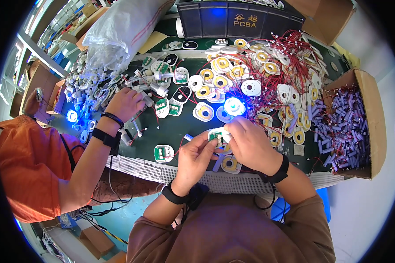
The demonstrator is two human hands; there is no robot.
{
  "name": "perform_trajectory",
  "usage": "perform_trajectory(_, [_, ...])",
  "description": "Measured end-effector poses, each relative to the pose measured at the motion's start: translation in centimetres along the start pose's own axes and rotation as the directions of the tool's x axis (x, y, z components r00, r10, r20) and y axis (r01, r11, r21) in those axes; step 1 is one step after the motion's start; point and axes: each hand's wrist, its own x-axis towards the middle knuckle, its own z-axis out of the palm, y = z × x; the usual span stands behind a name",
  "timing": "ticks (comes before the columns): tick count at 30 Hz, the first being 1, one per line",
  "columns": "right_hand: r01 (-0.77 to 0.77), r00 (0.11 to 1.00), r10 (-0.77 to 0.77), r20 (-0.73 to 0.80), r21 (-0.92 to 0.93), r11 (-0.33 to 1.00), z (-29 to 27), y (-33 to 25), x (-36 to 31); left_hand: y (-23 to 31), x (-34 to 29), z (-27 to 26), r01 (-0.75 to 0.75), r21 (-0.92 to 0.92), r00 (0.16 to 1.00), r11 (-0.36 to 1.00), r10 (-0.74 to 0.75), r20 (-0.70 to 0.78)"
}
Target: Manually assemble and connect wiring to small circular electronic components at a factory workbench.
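A dark green table (171, 133) with a pale grey, perforated front edging (149, 170) carries the work. Just above its near side, the left hand (194, 157) has its fingers closed on a white plastic housing with a green circuit board (215, 134); the right hand (250, 142) pinches the housing's right end between thumb and fingers. Beyond lie heaped white plates with yellow rings (221, 82), tangled thin red wires (294, 48) and a round lamp glowing blue (234, 106). A brown cardboard box (375, 131) of purple cylinders stands at right, a black plastic crate (202, 22) at the back. Left, an orange-sleeved co-worker (30, 158) sits over pale turquoise floor (131, 215).
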Motion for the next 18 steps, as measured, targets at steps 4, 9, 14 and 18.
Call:
perform_trajectory(4, [0.005, 0.997, -0.003, -0.077, 0.023, 1.0, 0.9, -0.4, -0.3, -0.1, 0.0, 0.3, -0.057, 0.192, 0.998, 0.98, 0.062, -0.023])
perform_trajectory(9, [-0.087, 0.991, 0.098, -0.096, 0.111, 0.99, 2.7, -0.7, -1.8, -0.7, -0.6, 0.0, -0.059, 0.299, 0.997, 0.953, 0.073, -0.038])
perform_trajectory(14, [0.003, 0.987, 0.015, -0.162, 0.113, 0.994, 1.3, 0.1, -1.3, 1.1, 0.8, -2.3, -0.057, 0.254, 0.998, 0.965, 0.058, 0.005])
perform_trajectory(18, [-0.073, 0.962, 0.091, -0.257, 0.077, 0.994, -1.1, 1.1, -1.0, 7.5, 4.0, -4.3, -0.269, 0.038, 0.962, 0.962, 0.27, -0.032])
